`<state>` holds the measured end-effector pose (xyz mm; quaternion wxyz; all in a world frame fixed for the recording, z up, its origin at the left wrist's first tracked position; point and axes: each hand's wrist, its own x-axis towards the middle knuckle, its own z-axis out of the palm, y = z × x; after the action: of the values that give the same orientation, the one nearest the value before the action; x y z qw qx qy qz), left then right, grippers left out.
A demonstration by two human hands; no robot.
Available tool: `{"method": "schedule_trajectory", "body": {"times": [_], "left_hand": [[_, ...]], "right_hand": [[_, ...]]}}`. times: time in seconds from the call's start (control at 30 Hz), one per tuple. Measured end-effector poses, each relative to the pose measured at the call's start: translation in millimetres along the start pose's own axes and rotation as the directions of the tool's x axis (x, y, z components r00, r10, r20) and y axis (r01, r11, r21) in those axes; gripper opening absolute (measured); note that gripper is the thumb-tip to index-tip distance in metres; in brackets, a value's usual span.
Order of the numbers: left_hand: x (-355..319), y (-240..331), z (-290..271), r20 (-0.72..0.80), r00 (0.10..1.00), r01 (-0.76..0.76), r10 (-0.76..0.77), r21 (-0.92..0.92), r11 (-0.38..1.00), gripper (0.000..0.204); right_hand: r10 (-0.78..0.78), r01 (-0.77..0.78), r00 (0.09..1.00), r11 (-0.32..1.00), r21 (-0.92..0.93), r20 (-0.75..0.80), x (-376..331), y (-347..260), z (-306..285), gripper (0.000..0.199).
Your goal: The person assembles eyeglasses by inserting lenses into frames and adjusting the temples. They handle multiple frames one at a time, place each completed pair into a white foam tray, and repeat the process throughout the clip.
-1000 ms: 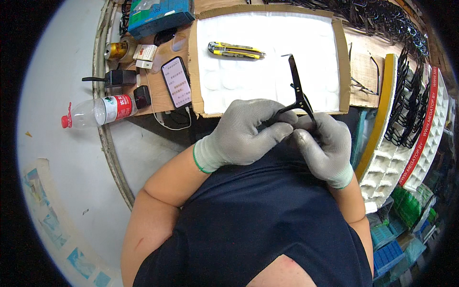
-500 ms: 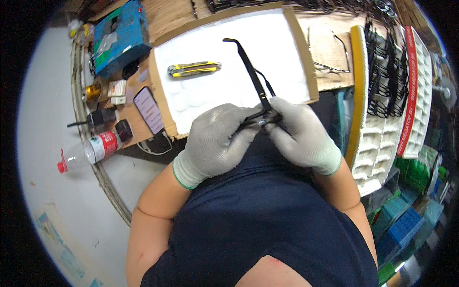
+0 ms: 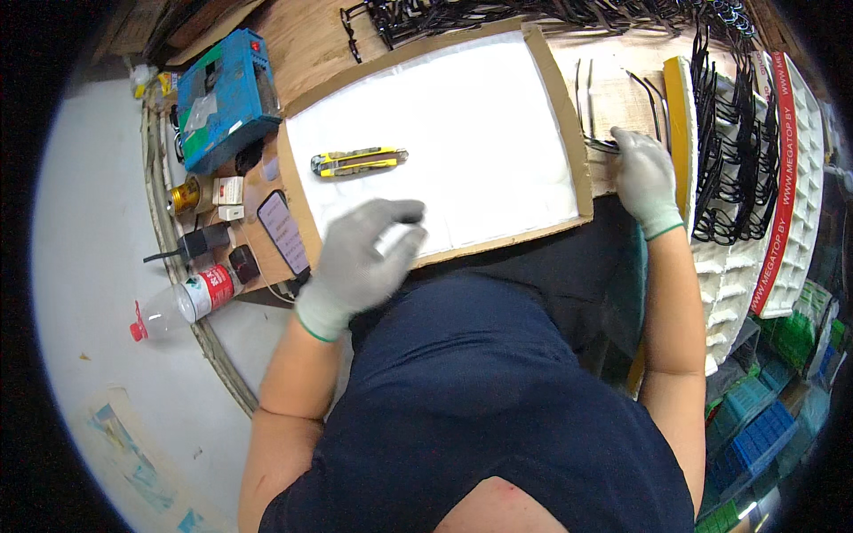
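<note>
Both my hands wear grey gloves. My left hand (image 3: 364, 253) hovers, blurred, over the near edge of the white pad (image 3: 462, 115) in a cardboard tray (image 3: 569, 115); its fingers are apart and it holds nothing. My right hand (image 3: 641, 178) reaches past the tray's right side, fingertips pinched on the near ends of thin black spectacle parts (image 3: 588, 107) lying on the wooden table. A yellow and black utility knife (image 3: 360, 162) lies on the pad, beyond my left hand.
Racks of black spectacle frames (image 3: 737, 151) and white compartment trays (image 3: 800, 178) stand at the right behind a yellow strip (image 3: 680, 133). More black frames (image 3: 498, 13) are piled at the back. At the left are a blue box (image 3: 227, 98), a phone (image 3: 284, 233) and a plastic bottle (image 3: 178, 302).
Both hands held one black spectacle part together near my chest. Now they are apart: the right has gone out to the right of the tray, the left has swung down-left and is empty.
</note>
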<state>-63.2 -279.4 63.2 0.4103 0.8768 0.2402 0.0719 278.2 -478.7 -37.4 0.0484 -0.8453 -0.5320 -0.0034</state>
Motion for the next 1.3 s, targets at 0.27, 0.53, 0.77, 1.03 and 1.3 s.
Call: {"method": "schedule_trajectory", "body": {"times": [0.27, 0.53, 0.77, 1.03, 1.3], "left_hand": [[173, -137, -67, -0.34, 0.928, 0.252, -0.152, 0.275, 0.928, 0.047], [261, -259, -54, -0.223, 0.861, 0.457, -0.457, -0.054, 0.888, 0.064], [145, -222, -134, -0.585, 0.799, 0.094, -0.141, -0.11, 0.99, 0.074], [-17, -87, -90, -0.424, 0.831, 0.165, -0.359, -0.429, 0.888, 0.054], [-34, -31, -9, -0.265, 0.949, 0.005, -0.172, -0.533, 0.846, 0.025]], "right_hand": [[0.098, -0.079, 0.985, 0.988, -0.134, 0.144, 22, -3, 13, 0.022], [0.021, 0.023, 0.969, 0.984, 0.176, -0.246, 19, -37, -29, 0.033], [-0.061, -0.003, 0.986, 0.923, 0.385, 0.154, 17, -115, -15, 0.016], [-0.013, -0.044, 0.96, 0.979, 0.197, 0.279, 28, -128, -1, 0.022], [-0.089, -0.004, 0.939, 0.963, 0.269, 0.332, 27, -127, -19, 0.023]]}}
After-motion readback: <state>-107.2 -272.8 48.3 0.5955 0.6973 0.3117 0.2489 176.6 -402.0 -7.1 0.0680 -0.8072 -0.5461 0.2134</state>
